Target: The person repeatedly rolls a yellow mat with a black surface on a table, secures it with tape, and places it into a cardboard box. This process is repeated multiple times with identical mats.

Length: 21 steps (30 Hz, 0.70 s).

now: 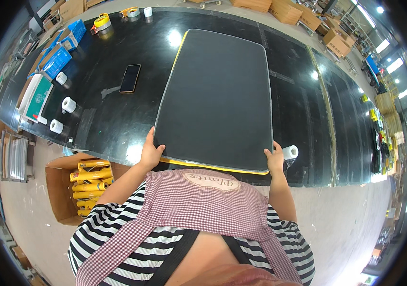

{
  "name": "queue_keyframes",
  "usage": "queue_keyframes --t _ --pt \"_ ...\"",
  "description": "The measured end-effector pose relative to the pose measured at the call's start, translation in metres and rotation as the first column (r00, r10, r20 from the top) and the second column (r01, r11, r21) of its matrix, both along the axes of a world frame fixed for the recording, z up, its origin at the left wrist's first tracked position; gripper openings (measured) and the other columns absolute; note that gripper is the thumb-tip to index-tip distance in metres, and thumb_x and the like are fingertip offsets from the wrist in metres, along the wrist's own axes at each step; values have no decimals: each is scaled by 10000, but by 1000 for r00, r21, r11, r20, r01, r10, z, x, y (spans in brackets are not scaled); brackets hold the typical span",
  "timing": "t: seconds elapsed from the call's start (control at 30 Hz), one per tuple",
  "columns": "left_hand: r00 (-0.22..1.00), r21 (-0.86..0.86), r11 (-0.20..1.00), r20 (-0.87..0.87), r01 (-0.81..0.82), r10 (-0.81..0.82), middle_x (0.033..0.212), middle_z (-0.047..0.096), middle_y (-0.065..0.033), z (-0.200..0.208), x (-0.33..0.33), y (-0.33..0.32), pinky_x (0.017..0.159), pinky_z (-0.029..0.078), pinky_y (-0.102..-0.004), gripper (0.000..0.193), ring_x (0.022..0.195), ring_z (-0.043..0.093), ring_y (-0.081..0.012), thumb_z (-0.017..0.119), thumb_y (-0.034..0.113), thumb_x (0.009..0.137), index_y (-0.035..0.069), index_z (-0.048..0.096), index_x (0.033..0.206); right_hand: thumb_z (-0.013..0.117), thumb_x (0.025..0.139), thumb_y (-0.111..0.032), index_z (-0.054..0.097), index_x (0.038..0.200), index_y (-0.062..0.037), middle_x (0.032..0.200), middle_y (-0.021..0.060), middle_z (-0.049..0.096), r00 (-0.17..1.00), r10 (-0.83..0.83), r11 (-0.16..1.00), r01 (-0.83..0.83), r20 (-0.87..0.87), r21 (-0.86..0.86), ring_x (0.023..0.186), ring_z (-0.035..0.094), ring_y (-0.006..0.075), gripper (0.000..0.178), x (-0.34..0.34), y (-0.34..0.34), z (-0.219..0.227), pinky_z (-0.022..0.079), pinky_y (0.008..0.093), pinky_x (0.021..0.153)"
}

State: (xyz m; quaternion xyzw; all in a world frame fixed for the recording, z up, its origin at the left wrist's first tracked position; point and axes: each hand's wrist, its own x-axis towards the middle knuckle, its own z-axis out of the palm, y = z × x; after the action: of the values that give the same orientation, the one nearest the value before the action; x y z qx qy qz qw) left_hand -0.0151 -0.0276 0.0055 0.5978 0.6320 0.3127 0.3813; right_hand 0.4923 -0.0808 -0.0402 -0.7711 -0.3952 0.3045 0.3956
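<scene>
A large dark grey panel (217, 95) with rounded corners and a pale rim lies on the black glossy table (103, 109) in front of me. Yellow shows along its near edge and far left edge. My left hand (152, 151) grips the near left side, thumb on top and fingers at the edge. On the near right side my right hand (275, 158) holds the panel the same way, its thumb over the rim. The fingers under the panel are partly hidden. Just right of my right hand stands a roll of clear film (290, 152).
A phone (130, 78) lies left of the panel. White rolls (69, 105), a green-and-white box (36, 98) and blue boxes (56, 61) line the table's left end. Tape dispensers (101, 22) sit at the far edge. Below left, a cardboard box (60, 190) holds yellow tubular parts (91, 183).
</scene>
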Motion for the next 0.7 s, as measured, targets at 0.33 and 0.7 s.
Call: queue_keyframes --t 0.33,0.7 --pt "984 -10 999 170 48 -45 1535 489 -227 -14 -4 -11 1183 411 -380 737 1400 516 -347 700 8 941 34 348 1587 699 976 -137 524 1490 -27 1279 205 700 860 445 888 -459 249 -2 1062 732 268 554 14 -35 18 556 332 957" --pt "458 -133 983 887 128 61 1545 504 -174 19 36 55 1214 390 -409 562 1398 506 -310 590 187 1059 38 394 1564 563 1072 -258 296 1627 -88 1599 217 432 791 190 937 31 -582 348 1483 434 364 639 -51 34 71 344 463 1236"
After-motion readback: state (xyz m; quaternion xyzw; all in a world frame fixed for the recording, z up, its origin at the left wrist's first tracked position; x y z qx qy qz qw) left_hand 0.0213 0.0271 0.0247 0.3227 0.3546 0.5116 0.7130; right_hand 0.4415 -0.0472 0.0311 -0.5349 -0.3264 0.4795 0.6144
